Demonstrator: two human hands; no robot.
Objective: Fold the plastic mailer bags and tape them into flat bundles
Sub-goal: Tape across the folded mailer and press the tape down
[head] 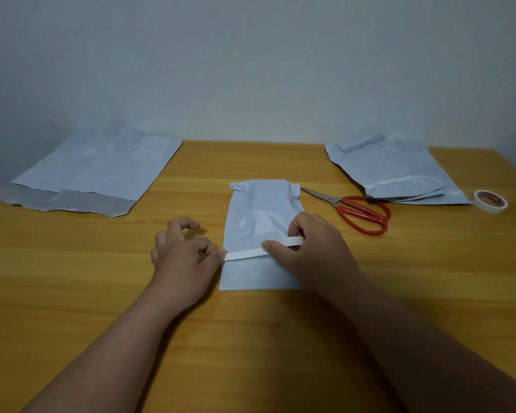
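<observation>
Both hands stretch tape strip across folded mailer

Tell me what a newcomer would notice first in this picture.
Both hands stretch a white tape strip across the folded mailer at the table's centre: left hand pinches one end, right hand holds the other. Red scissors lie right of it.

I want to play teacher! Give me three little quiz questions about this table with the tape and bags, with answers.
1. True or false: the scissors have blue handles.
2. Which of the hands pinches the loose end of the tape strip: A left hand, B right hand?
3. Fill in: the strip stretches across the folded ____.

Key: 1 false, they are red. 2 A; the right hand grips the small roll of tape. 3 bag. A second tape roll lies at the table's right edge.
</observation>
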